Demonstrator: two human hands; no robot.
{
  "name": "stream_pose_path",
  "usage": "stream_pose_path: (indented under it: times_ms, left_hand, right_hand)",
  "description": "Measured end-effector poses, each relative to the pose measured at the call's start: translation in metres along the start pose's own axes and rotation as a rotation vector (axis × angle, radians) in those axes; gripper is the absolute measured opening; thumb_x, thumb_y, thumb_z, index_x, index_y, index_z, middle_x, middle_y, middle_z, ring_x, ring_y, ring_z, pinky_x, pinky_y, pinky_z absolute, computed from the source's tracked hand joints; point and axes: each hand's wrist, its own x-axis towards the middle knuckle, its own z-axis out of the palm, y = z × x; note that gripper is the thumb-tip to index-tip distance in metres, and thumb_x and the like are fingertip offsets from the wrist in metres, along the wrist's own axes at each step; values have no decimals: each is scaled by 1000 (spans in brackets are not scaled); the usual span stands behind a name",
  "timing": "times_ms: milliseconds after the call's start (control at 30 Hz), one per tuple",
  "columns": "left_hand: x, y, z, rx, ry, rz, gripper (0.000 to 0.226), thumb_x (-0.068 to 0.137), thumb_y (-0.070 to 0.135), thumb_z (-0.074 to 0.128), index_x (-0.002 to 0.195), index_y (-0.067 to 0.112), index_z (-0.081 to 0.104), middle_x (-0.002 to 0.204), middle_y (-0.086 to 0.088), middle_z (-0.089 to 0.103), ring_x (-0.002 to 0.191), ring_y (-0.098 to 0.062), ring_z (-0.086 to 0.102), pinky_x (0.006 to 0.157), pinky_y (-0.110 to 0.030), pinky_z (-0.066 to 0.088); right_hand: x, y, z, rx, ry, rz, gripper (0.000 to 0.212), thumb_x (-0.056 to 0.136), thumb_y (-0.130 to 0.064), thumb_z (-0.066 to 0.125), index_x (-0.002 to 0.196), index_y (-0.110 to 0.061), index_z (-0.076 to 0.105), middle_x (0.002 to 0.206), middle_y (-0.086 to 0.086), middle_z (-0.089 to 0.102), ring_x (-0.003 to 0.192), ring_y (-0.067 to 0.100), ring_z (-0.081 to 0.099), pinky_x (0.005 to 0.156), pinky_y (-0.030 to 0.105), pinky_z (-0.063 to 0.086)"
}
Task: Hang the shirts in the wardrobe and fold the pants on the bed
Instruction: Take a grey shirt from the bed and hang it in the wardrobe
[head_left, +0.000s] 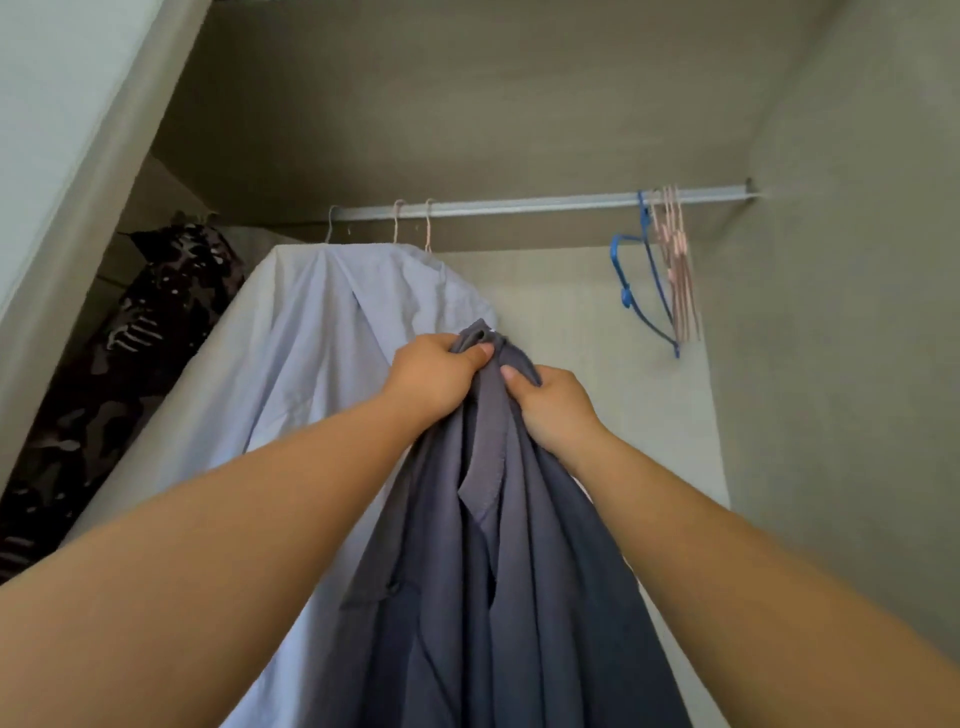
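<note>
Forearms (234, 545), both mine: they come in from 7 and 5 o'clock and meet near centre.

Left hand (441, 374): fingers (480, 352) curled tight round the bunched collar end of the slate-blue shirt (498, 571), thumb pressed on top.

Right hand (550, 410): just beside the left, toward 4 o'clock, pinching a fold of the same shirt.

Slate-blue shirt: hangs from both grips down to 6 o'clock, inside the wardrobe (831, 260), below the rail (519, 205) and not on it.

Pale blue shirt (322, 353): 10 o'clock, hung under three hooks on the rail.

Camouflage garment (156, 312): 9 o'clock, deep in shadow.

Blue hanger (639, 280) and pink hangers (678, 270): 2 o'clock, bare, on the rail.

Handling note: to my mind the collar should be kept gathered in one hand, freeing the other to guide a hook onto the open stretch of rail between 12 and 1 o'clock, clear of the pale shirt.

Undetermined: whether a hanger already sits inside the collar, since only a small pale speck shows above my left thumb. The shirt's hem is cut off at the bottom edge. Whether the three hooks carry one pale garment or several is not clear.
</note>
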Motion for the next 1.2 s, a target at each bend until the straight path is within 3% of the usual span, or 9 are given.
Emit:
stream_pose_path:
  times_ms: [100,200,333,500,733,833,1000,1100,1200]
  left_hand:
    - [21,2,17,-55,37,34,18,89,37,61,74,27,62,70,14,57,66,1,50,50,-9,39]
    - [44,5,32,-109,71,22,20,88,39,62,70,29,62,70,13,58,66,-1,52,54,-15,39]
    - [72,10,48,-39,111,-7,25,86,42,61,81,18,67,81,1,63,80,-18,57,61,-26,40]
    - [90,8,69,94,92,7,35,87,40,60,63,15,58,67,0,59,75,-22,57,59,-27,38]
    - [106,12,86,146,60,36,31,87,43,57,72,17,60,81,-2,62,86,-23,58,74,-29,45]
    - [111,12,91,151,53,44,34,87,42,57,67,15,57,76,-2,60,83,-24,58,68,-28,43]
    - [118,12,103,139,43,40,39,86,43,59,59,16,49,70,-2,55,81,-25,58,66,-27,40]
    - [122,11,109,145,33,34,37,86,43,59,61,16,52,72,-2,56,80,-25,59,65,-27,41]
    - [127,10,112,154,28,35,37,85,44,60,62,16,53,73,-2,57,80,-25,59,65,-27,42]
  right_hand:
    - [19,-1,-13,-246,12,-57,25,96,-30,47,75,-19,55,99,13,66,86,27,57,69,29,39]
    - [39,-9,-29,-554,54,-165,21,95,-29,48,80,-16,55,100,13,65,93,30,57,69,29,38]
    - [62,-30,-50,-774,268,-393,23,92,-23,46,106,-13,63,112,7,61,109,27,51,81,31,39]
    - [91,-51,-62,-1113,402,-600,26,92,-17,42,110,-11,60,116,7,54,116,27,38,88,34,34]
    - [118,-51,-74,-1401,398,-354,32,88,-8,41,115,-5,58,122,15,50,117,32,40,93,34,35]
    - [124,-44,-86,-1413,442,-210,33,90,-8,42,120,-5,56,126,18,50,118,32,45,94,34,39]
    - [132,-37,-106,-1370,469,-43,35,90,-1,44,122,-7,56,125,10,56,117,29,53,69,25,39]
    - [142,-34,-115,-1346,465,21,36,90,1,44,124,-4,53,127,11,54,118,30,53,85,31,45]
    - [147,-33,-123,-1308,468,54,35,90,1,45,123,-4,54,127,12,54,118,29,53,88,31,45]
